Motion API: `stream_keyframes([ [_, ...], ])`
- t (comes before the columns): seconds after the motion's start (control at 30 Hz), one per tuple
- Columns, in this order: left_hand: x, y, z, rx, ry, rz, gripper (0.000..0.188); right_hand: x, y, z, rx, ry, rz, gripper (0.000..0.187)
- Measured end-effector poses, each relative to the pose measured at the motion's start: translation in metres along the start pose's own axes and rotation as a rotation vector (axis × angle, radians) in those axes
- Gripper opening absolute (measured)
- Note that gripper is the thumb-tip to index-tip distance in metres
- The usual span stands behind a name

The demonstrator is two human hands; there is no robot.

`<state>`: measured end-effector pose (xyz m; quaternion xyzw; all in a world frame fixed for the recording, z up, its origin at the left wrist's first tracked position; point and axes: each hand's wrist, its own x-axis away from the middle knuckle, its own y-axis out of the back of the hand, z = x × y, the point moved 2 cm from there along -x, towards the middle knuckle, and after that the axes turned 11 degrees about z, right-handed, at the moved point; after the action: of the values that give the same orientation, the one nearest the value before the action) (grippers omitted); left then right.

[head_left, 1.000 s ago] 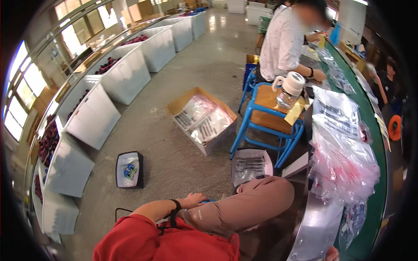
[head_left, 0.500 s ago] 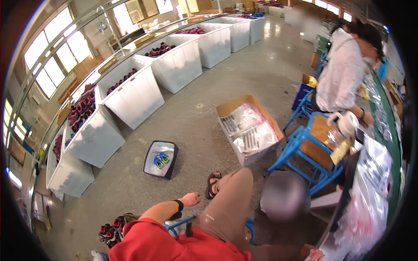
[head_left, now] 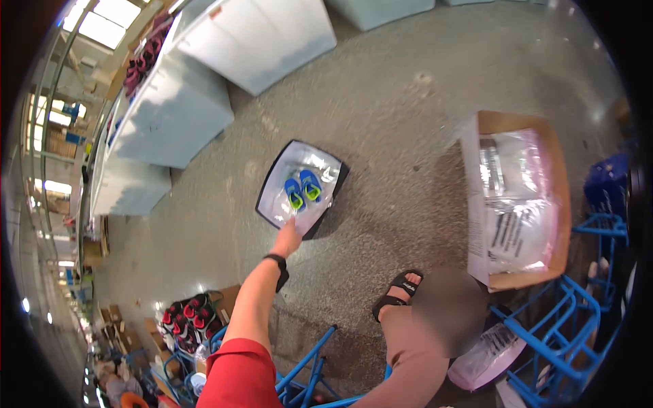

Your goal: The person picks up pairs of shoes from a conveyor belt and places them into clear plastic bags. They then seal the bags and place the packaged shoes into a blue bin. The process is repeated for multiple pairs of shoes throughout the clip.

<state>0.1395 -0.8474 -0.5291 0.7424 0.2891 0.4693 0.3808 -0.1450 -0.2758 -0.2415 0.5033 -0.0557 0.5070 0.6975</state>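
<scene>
My left arm, in a red sleeve with a black band on the wrist, stretches forward over the floor. My left hand (head_left: 288,239) overlaps the near rim of a dark open bin (head_left: 270,178) with a pale lining. Its fingers extend inward, holding nothing that I can see; whether they touch the rim is unclear. Inside the bin, just beyond the fingertips, lies a pair of small blue shoes (head_left: 303,188) with lime-green insides. My right hand is out of view.
On the right stands an open cardboard box (head_left: 474,217) of plastic-wrapped packs, beside blue metal stool frames (head_left: 558,326). Large white tubs (head_left: 173,112) line the far left. Dark shoes with red accents (head_left: 194,316) are piled at the lower left. My sandalled foot (head_left: 403,292) rests on the floor.
The view has swung down and left. My left hand has gone forward from beside my knee to the bin. My right hand, at the lower right edge before, has left the picture.
</scene>
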Motion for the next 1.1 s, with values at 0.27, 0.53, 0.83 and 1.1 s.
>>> stream_keyframes([
  [0.27, -0.081, -0.047, 0.001, -0.069, 0.015, 0.125, 0.019, -0.078, -0.034, -0.037, 0.066, -0.007, 0.275, 0.02],
  [0.53, -0.013, -0.028, -0.007, 0.157, 0.008, -0.088, 0.022, -0.079, -0.033, -0.028, -0.037, -0.117, 0.273, 0.023],
  [0.83, 0.009, -0.022, -0.026, -0.277, 0.065, 0.11, 0.017, -0.057, -0.035, -0.015, 0.081, -0.083, 0.331, 0.026],
  [1.1, 0.074, -0.001, -0.069, 0.023, -0.063, -0.27, 0.016, -0.06, -0.028, -0.005, -0.016, -0.004, 0.25, 0.022],
])
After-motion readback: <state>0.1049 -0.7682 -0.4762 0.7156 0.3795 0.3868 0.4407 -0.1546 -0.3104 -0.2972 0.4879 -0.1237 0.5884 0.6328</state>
